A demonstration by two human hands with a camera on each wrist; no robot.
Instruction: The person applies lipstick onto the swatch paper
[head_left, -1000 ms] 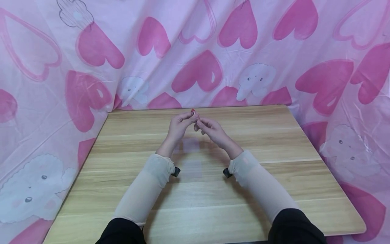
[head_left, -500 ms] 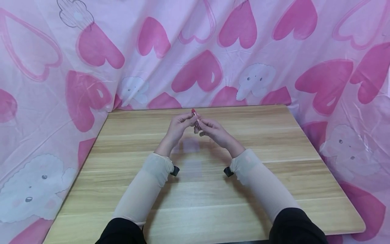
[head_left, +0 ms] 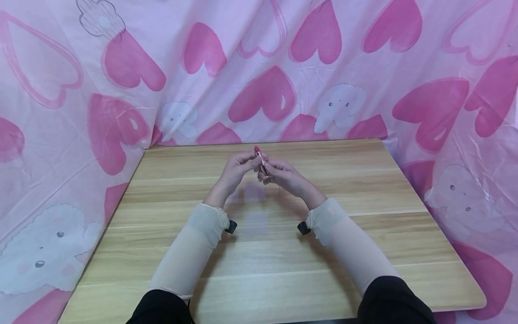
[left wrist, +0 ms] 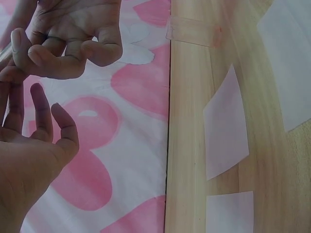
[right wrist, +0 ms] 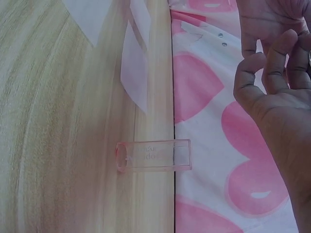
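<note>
An uncapped lipstick [head_left: 262,164] with a red tip and a shiny tube leans up and to the left between my hands, above the far part of the table. My left hand [head_left: 236,170] pinches it near the top, just under the red tip. Lower down, the fingers of my right hand [head_left: 283,173] pinch the base. In the left wrist view my left hand [left wrist: 36,150] is at the lower left, its outer fingers loosely bent. The right wrist view has my right hand [right wrist: 282,104] at the right edge; the lipstick is mostly hidden there.
A clear pink lipstick cap [right wrist: 154,155] stands near the table's far edge. Several pale paper pieces [head_left: 254,192] lie on the wooden table [head_left: 170,225] below the hands. A pink heart-patterned cloth [head_left: 259,54] hangs behind and at both sides.
More of the lipstick's tube and red tip shows between the fingers. My right hand has shifted slightly down and right along the tube; my left hand has barely moved.
</note>
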